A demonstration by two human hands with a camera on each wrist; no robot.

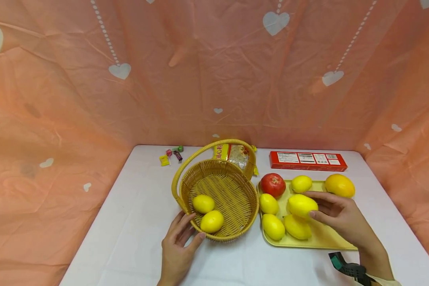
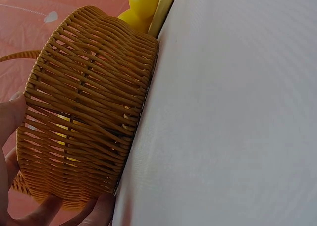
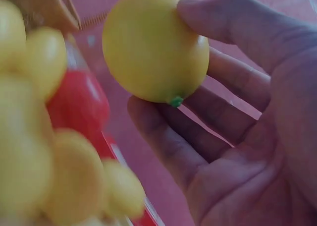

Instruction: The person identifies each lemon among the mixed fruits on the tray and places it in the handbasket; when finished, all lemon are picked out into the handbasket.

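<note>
Two lemons (image 1: 208, 212) sit in the basket (image 1: 232, 232), and that is where I start on the left. Far back on the table (image 1: 128, 222) I see some small candies (image 1: 171, 155). My left hand (image 1: 178, 244) rests against the near wall of the basket, with the fingers fairly straight and spread along the wicker. In the left wrist view the fingertips (image 2: 52, 206) press the woven side low down. The basket has a tall handle (image 1: 186, 163) that arches over it. Behind it lies a snack bag (image 1: 236, 155), partly hidden by the rim.

Next comes the yellow tray (image 1: 321, 238), just beside the basket. On it I see a red fruit (image 1: 273, 184), maybe a tomato or an apple; I cannot tell which. More lemons lie around it, and an orange-yellow fruit (image 1: 340, 185) sits at the far right corner. My right hand (image 1: 337, 216) is over the tray and holds one lemon (image 1: 302, 205), with thumb and fingers curled round it. The right wrist view shows that lemon (image 3: 153, 47) pinched at the fingertips (image 3: 218, 18), clear of the palm. A red box (image 1: 307, 161) lies behind the tray.
</note>
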